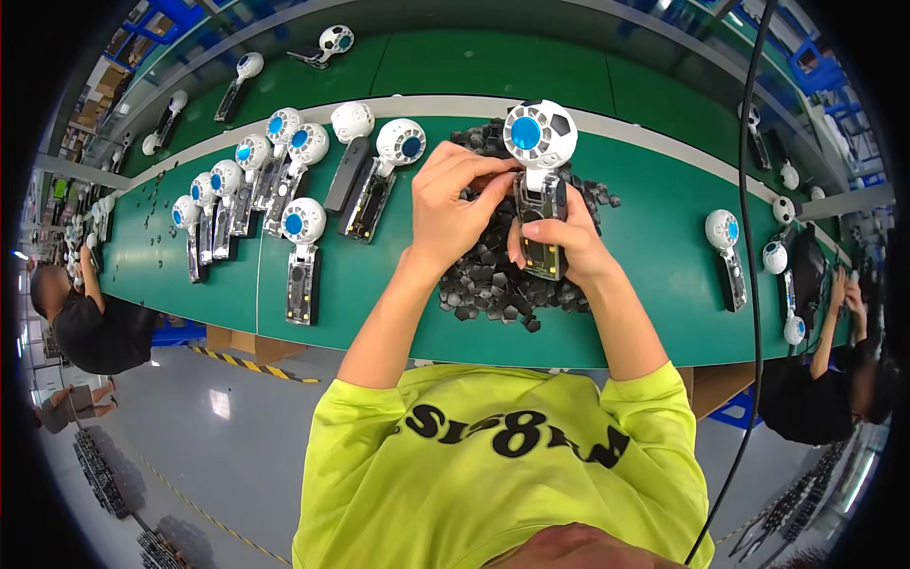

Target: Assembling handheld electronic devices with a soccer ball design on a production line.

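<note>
Apparently for steadiness, the right hand (573, 239) wraps its fingers tightly around a white ball-topped device (541, 180) above black pieces (493, 284) heaped on the green counter (654, 266); the left hand (453, 204) bunches its fingers beside it, any hold unclear.

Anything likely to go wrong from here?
Possibly:
1. The right hand holds the ball-headed device over the pile of black pieces; a slip could scatter them.
2. Pieces near the table's front edge could get brushed onto the floor.
3. The devices on the left sit close together, so one bump might shift several.
</note>
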`<action>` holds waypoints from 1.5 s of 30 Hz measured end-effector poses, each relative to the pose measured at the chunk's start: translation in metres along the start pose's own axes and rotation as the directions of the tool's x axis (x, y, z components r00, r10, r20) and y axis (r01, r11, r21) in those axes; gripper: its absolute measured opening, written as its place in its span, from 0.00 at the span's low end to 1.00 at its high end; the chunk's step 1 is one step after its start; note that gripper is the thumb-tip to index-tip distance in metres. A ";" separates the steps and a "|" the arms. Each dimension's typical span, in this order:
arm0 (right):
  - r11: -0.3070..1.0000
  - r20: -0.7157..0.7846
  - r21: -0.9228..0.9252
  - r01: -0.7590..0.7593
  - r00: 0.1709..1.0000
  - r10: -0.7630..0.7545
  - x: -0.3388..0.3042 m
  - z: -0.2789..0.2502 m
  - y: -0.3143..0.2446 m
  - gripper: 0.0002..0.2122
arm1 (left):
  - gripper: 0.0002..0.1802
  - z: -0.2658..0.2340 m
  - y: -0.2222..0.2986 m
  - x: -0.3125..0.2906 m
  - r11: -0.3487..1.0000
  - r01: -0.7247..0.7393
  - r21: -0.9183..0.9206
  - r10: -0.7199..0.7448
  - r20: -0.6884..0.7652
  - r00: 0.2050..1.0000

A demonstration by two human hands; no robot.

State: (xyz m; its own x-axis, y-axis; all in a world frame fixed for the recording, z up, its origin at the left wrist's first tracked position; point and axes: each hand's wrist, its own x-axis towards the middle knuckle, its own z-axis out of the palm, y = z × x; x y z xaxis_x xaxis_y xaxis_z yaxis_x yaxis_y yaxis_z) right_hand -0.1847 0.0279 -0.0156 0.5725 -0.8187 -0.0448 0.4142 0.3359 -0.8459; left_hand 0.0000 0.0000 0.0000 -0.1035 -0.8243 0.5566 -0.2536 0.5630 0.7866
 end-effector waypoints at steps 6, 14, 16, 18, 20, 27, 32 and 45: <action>0.947 -0.170 -0.231 0.225 0.949 -0.267 -0.002 0.023 -0.011 0.28 | 0.13 0.002 0.000 -0.001 0.879 -0.405 0.250 0.452 -0.170 0.876; 0.650 -0.151 -0.738 0.180 0.895 -0.420 -0.001 0.019 -0.022 0.26 | 0.13 -0.007 0.001 -0.003 0.762 -0.548 0.344 0.621 -0.151 0.769; 0.663 -0.168 -0.731 0.164 0.898 -0.407 -0.001 0.019 -0.021 0.26 | 0.13 -0.007 0.001 -0.002 0.771 -0.540 0.339 0.609 -0.141 0.781; 0.684 -0.193 -0.717 0.135 0.904 -0.380 0.000 0.020 -0.020 0.25 | 0.13 -0.006 0.001 -0.001 0.785 -0.522 0.333 0.585 -0.125 0.801; 0.696 -0.208 -0.708 0.121 0.906 -0.369 0.001 0.020 -0.019 0.25 | 0.13 -0.005 0.001 -0.001 0.792 -0.515 0.329 0.574 -0.113 0.811; 0.546 -0.231 -0.837 0.010 0.899 -0.371 0.001 0.026 -0.021 0.24 | 0.12 -0.002 0.002 0.001 0.830 -0.448 0.330 0.509 -0.121 0.852; 0.524 -0.230 -0.851 -0.014 0.908 -0.349 0.000 0.029 -0.023 0.23 | 0.14 -0.001 -0.001 0.001 0.848 -0.448 0.284 0.500 -0.147 0.853; 0.587 0.025 -0.806 0.069 0.996 -0.082 -0.012 0.031 -0.039 0.20 | 0.33 -0.019 -0.002 0.016 0.934 -0.342 -0.100 0.343 -0.012 0.939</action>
State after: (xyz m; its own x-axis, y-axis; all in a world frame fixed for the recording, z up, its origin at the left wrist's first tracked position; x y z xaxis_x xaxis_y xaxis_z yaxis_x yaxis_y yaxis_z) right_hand -0.1858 0.0387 0.0344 0.5544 -0.8314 0.0380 -0.2881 -0.2346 -0.9284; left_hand 0.0175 -0.0137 0.0123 -0.1725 -0.5807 0.7956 -0.1054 0.8140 0.5712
